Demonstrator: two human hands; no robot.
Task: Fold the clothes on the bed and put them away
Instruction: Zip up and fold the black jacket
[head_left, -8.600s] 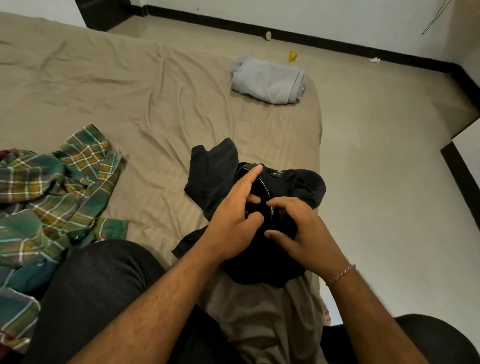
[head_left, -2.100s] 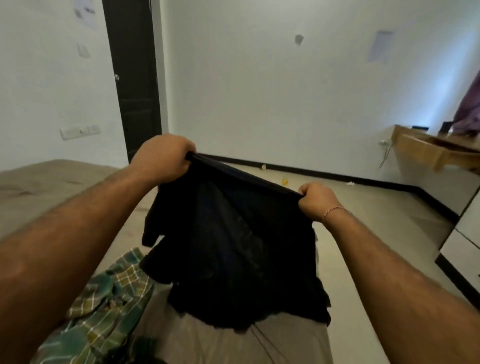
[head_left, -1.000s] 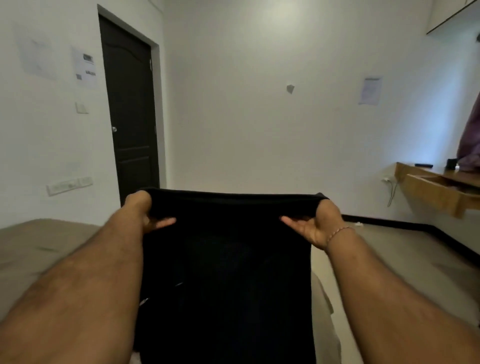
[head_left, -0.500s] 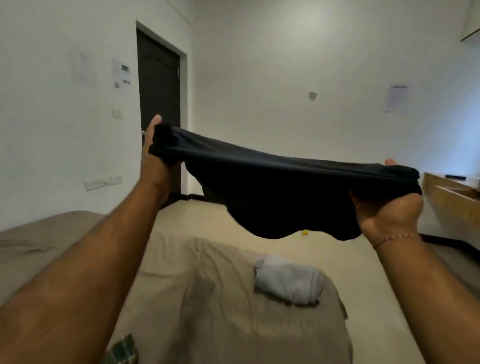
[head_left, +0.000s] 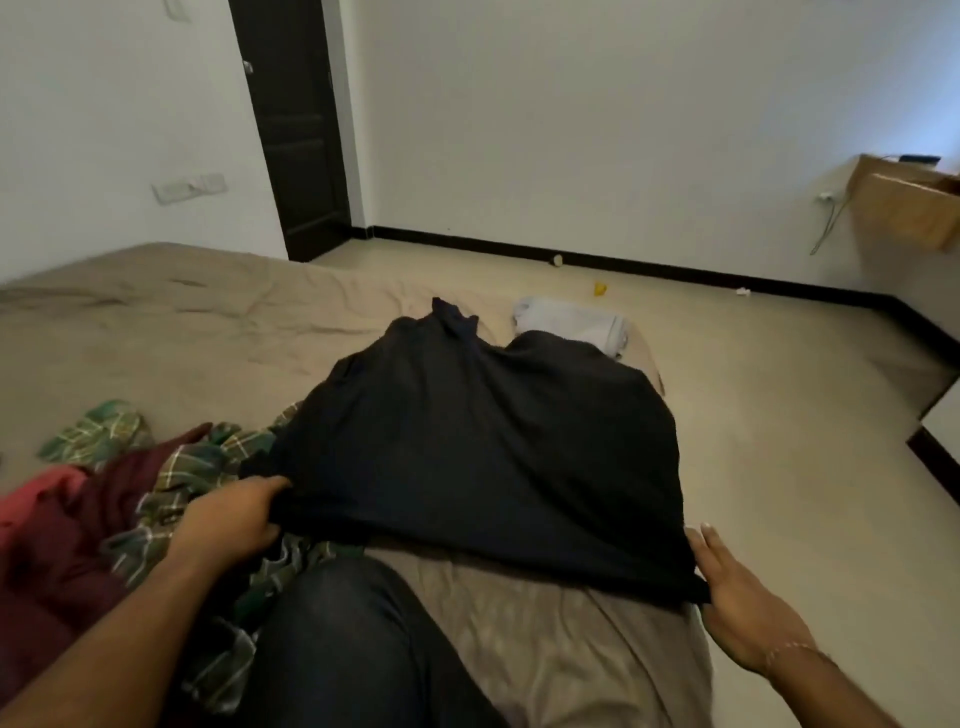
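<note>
The bed (head_left: 171, 332) holds a black garment (head_left: 483, 447) spread out flat over its near corner. A plaid shirt (head_left: 197, 478) and a maroon cloth (head_left: 62, 551) lie just left of it; a folded grey cloth (head_left: 571, 325) sits beyond. The left hand (head_left: 234, 519) pinches the garment's near left corner. The right hand (head_left: 743, 608), fingers straight, touches the near right corner, thumb hidden beneath the hem.

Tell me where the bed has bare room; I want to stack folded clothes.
The bed sheet lies bare between the black garment and the left wall. The near left is crowded with the plaid shirt and maroon cloth. The grey folded bundle fills the far right corner.
</note>
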